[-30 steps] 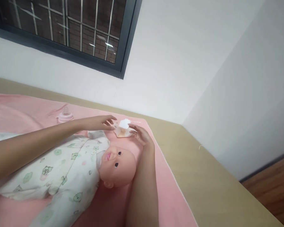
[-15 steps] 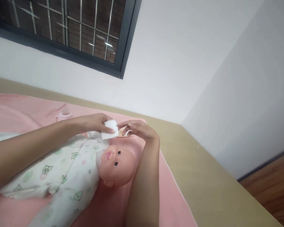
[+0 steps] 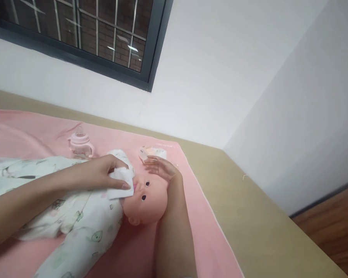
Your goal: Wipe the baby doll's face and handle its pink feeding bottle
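Observation:
A baby doll (image 3: 146, 200) in white clothes with green prints lies on a pink blanket (image 3: 31, 131), head toward the right. My left hand (image 3: 104, 175) pinches a white wipe (image 3: 120, 187) and presses it against the doll's mouth and chin. My right hand (image 3: 162, 168) hovers just above the doll's forehead, fingers loosely spread and holding nothing. A small pack of wipes (image 3: 152, 152) lies on the blanket just beyond my right hand.
A pink baby bottle (image 3: 79, 143) stands on the blanket behind the doll's chest. The blanket covers a tan surface (image 3: 249, 216) that runs into a corner of white walls. A dark barred window (image 3: 84, 34) is above left. Wooden floor (image 3: 333, 231) shows at far right.
My left hand took a wipe from the pack, then carried it down to the doll's mouth. My right hand left the pack and came back over the doll's forehead.

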Action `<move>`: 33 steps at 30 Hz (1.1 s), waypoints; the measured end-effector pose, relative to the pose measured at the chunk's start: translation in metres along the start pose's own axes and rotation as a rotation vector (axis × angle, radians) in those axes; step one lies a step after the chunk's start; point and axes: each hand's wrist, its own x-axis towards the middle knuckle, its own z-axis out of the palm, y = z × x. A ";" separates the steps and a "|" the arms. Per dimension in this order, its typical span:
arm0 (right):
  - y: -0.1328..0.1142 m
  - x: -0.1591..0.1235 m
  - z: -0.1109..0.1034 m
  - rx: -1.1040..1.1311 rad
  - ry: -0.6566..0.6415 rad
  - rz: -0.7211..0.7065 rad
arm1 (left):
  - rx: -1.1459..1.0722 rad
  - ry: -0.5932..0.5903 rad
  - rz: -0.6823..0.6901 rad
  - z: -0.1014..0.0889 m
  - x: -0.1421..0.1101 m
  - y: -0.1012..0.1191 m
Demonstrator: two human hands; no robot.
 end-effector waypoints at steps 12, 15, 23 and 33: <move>0.007 0.003 0.001 0.016 0.031 0.039 | 0.158 -0.006 -0.011 0.005 -0.002 0.009; 0.008 0.005 0.000 0.007 0.048 0.048 | 0.183 0.009 0.012 0.006 -0.002 0.010; 0.009 0.006 -0.001 0.007 0.040 0.059 | 0.171 0.034 0.046 0.006 -0.002 0.012; 0.008 0.004 -0.001 -0.007 -0.022 0.047 | 0.205 0.099 0.086 0.003 0.003 0.001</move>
